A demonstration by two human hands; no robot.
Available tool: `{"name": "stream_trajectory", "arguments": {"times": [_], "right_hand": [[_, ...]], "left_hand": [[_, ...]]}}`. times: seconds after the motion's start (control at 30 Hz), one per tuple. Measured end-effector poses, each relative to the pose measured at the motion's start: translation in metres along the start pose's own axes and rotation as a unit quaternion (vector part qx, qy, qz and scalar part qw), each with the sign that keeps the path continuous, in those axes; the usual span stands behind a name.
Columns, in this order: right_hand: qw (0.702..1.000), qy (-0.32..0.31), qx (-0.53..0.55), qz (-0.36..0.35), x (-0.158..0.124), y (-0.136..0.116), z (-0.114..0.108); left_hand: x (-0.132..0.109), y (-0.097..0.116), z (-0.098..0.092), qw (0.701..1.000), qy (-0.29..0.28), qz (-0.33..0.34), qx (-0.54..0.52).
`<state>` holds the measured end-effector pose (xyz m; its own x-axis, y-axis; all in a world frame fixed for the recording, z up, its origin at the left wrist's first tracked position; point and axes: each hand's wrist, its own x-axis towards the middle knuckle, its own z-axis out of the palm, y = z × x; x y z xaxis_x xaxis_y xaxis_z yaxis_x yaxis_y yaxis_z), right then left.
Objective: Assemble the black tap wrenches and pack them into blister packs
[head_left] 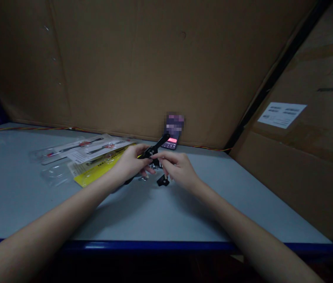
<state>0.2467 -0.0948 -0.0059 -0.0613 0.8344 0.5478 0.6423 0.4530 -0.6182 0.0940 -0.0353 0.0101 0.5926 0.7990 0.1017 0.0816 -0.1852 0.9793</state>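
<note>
Gripping a black tool (155,149): left hand (131,160), seemingly right hand (180,169) too; tabletop (151,220) stretches toward the blue edge (143,246).

Beyond the fingers (168,156), a lit phone (174,135) leans against a cardboard panel (119,74), twisted wires (53,128) along its foot. Left of them lie clear plastic packages (56,175); far right, a carton (304,173) bears a white label (282,115).

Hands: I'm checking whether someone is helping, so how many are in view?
2: the left hand holds the black tool, and the right hand has its fingertips at the same tool. No other hand shows.
</note>
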Motion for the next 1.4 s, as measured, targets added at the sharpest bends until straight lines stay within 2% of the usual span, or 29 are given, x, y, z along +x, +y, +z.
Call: {"name": "stream_trajectory", "arguments": {"times": [0.13,0.27,0.4,0.53,0.67,0.8,0.93,1.13,1.4], "right_hand": [[0.999,0.026,0.025,0.029,0.002,-0.002,-0.003],[0.997,-0.003,0.069,0.025,0.002,-0.007,-0.003],[0.999,-0.022,0.031,0.0,0.001,-0.004,-0.001],[0.999,0.018,-0.036,0.0,0.001,0.002,-0.002],[0.998,0.044,-0.026,0.027,0.002,0.0,-0.003],[1.0,0.007,0.026,0.01,0.001,-0.008,-0.001],[1.0,-0.021,0.003,-0.016,0.0,-0.005,0.001],[0.998,0.029,-0.05,-0.003,0.0,0.001,-0.001],[0.996,0.056,-0.073,0.011,0.001,-0.005,-0.005]], "left_hand": [[0.0,0.001,0.001,1.0,0.014,-0.009,0.001],[-0.002,0.002,0.002,1.0,0.007,-0.007,0.004],[-0.003,0.003,0.002,1.0,-0.006,0.001,0.01],[-0.004,0.003,0.002,1.0,-0.003,-0.003,0.008],[-0.004,0.004,0.003,1.0,0.001,-0.004,0.01],[-0.004,0.003,0.004,1.0,-0.01,-0.006,0.014],[-0.004,0.002,0.004,1.0,-0.014,-0.003,0.01],[-0.004,0.003,0.002,1.0,-0.011,0.003,0.014],[-0.004,0.0,0.002,1.0,-0.004,-0.001,0.004]]}}
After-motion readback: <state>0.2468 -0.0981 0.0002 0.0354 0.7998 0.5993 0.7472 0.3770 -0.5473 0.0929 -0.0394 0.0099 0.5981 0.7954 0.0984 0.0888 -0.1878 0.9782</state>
